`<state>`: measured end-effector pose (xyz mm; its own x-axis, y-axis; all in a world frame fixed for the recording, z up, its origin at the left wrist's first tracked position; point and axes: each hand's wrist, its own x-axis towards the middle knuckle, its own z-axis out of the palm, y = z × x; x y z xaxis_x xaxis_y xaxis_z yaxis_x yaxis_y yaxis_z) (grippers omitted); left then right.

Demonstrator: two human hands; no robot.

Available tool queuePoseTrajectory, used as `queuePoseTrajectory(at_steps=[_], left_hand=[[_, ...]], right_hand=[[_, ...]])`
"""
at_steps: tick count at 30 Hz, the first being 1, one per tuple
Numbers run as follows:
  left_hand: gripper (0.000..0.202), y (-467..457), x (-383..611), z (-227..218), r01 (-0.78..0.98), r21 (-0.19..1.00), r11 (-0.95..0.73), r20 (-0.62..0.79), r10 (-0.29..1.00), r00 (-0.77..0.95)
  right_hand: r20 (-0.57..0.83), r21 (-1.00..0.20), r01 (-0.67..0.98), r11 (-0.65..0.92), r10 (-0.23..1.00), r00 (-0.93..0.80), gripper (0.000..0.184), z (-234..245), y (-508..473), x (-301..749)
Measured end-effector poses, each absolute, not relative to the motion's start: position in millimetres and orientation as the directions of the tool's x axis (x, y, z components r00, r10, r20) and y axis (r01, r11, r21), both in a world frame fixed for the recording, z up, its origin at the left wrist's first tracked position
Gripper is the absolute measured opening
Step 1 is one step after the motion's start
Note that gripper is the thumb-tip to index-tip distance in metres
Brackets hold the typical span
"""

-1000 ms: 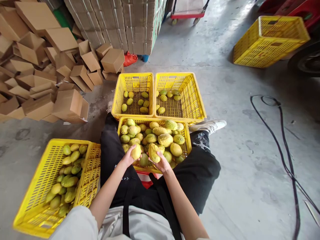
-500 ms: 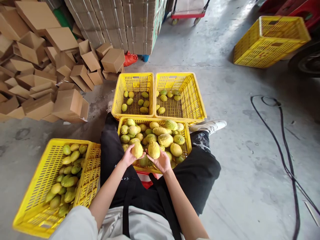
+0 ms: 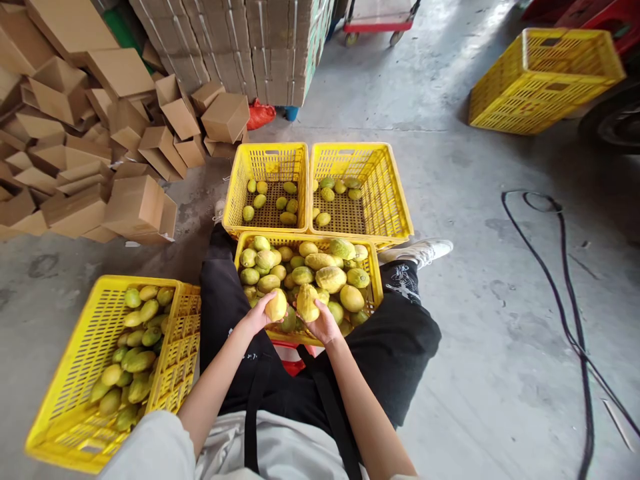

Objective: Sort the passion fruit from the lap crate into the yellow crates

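My left hand (image 3: 255,319) is closed round a small yellow fruit (image 3: 276,306). My right hand (image 3: 324,327) grips a larger yellow fruit (image 3: 307,302) right beside it. Both are held over the near edge of a yellow crate (image 3: 376,280) between my knees, heaped with several yellow and green fruits. Two more yellow crates stand just beyond it: the left one (image 3: 235,193) and the right one (image 3: 395,200), each with a thin layer of fruit.
A fourth yellow crate (image 3: 75,373) of greener fruit sits by my left side. An empty yellow crate (image 3: 543,80) lies far right. Cardboard boxes (image 3: 75,133) pile up at left, stacked cartons (image 3: 250,47) behind. A black cable (image 3: 565,293) runs across the concrete floor.
Both hands have turned their fruits slightly and stayed over the near crate. The left fruit has shifted a little toward the right one.
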<state>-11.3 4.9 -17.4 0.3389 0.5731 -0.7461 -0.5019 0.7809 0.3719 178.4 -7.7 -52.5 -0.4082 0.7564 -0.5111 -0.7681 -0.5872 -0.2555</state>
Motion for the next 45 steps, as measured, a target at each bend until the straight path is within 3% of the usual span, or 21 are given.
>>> queuePoseTrajectory(at_steps=[6,14,22,27,40,45], left_hand=[[0.033,4.6,-10.0,-17.5,-0.513,0.328,0.793,-0.75,0.549,0.37],[0.025,7.4,-12.6,-12.9,-0.623,0.267,0.735,-0.73,0.576,0.368],[0.035,4.2,-12.1,-15.8,-0.561,0.406,0.721,-0.606,0.672,0.425],[0.047,3.0,-11.4,-11.8,-0.501,0.491,0.713,-0.633,0.687,0.357],[0.041,5.7,-8.7,-8.1,-0.531,0.498,0.685,-0.661,0.697,0.279],[0.039,6.9,-11.9,-10.4,-0.625,0.402,0.669,-0.631,0.697,0.341]], right_hand=[[-0.503,-0.297,-0.729,-0.617,0.75,-0.43,0.026,-44.6,-8.4,175.0],[-0.423,-0.206,-0.777,-0.594,0.77,-0.477,0.027,-30.1,-5.6,179.7],[-0.528,-0.191,-0.824,-0.533,0.764,-0.371,0.032,-44.7,-8.2,183.5],[-0.505,-0.225,-0.823,-0.522,0.785,-0.36,0.038,-48.9,-7.1,183.8],[-0.495,-0.256,-0.788,-0.56,0.776,-0.39,0.034,-48.0,-5.8,180.4],[-0.451,-0.278,-0.79,-0.547,0.8,-0.396,0.035,-40.8,-4.7,181.8]])
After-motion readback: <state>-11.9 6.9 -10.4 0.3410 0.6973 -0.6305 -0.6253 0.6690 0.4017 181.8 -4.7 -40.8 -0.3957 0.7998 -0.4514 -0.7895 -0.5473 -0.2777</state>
